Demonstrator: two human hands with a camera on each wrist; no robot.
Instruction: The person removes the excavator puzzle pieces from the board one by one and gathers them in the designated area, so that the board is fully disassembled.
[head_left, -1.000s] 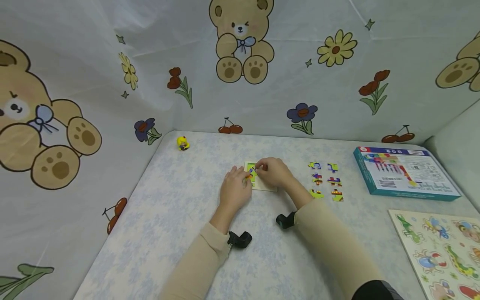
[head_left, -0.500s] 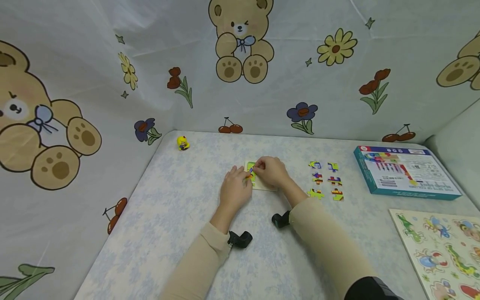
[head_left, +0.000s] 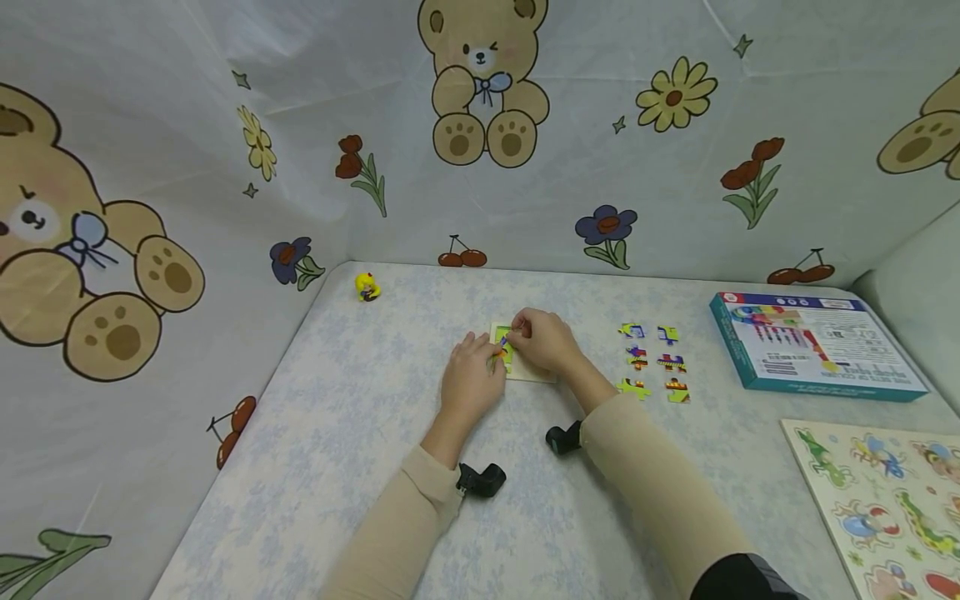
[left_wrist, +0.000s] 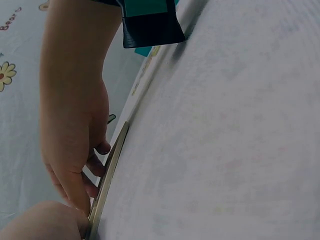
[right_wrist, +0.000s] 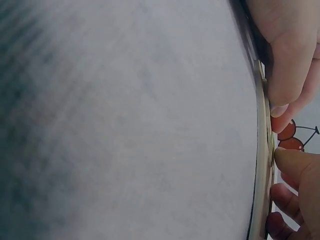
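Observation:
A small cream puzzle board (head_left: 534,375) with a green inset lies on the table, seen edge-on in both wrist views. My left hand (head_left: 471,379) rests over the board's left side, its fingers fairly straight and the fingertips touching it beside an orange bit. My right hand (head_left: 547,343) is bent over the board's upper right, thumb and forefinger together, pinching a small puzzle piece (head_left: 504,341) with blue on it. Most of that piece is hidden by the fingers. In the right wrist view, the right thumb and finger (right_wrist: 287,90) sit at the board's edge, above the left hand's fingertips.
Several loose puzzle pieces (head_left: 672,363) lie in two columns right of the board. Farther right are a teal-edged box (head_left: 817,346) and a picture board (head_left: 862,492) with printed insects. A yellow toy figure (head_left: 367,287) stands at the back left.
My right forearm has shifted slightly left and the right fingers have adjusted a little over the board. My left hand stays in place.

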